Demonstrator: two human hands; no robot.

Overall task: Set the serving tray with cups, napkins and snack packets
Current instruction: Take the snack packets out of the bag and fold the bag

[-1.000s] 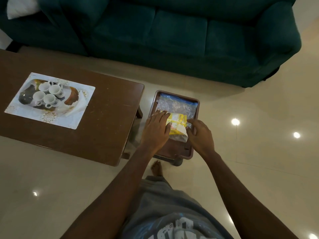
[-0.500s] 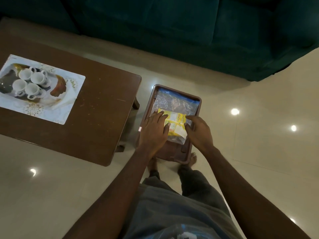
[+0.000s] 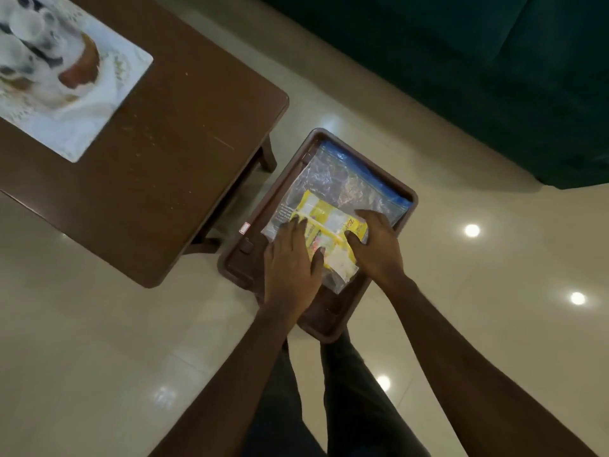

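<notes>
Both hands, left hand (image 3: 290,258) and right hand (image 3: 375,249), are being pressed flat, slightly apart, on the snack packets (image 3: 329,222) bagged in the tray (image 3: 329,334) at frame centre. Packet placement is seemingly being finished; a reach for the blurred cups (image 3: 23,28) at upper left is probably being called for next.

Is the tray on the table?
No, the tray lies beside the table, past its corner, not on it.

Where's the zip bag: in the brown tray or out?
In. The clear zip bag lies flat within the rim of the brown tray, its blue seal at the far end.
</notes>
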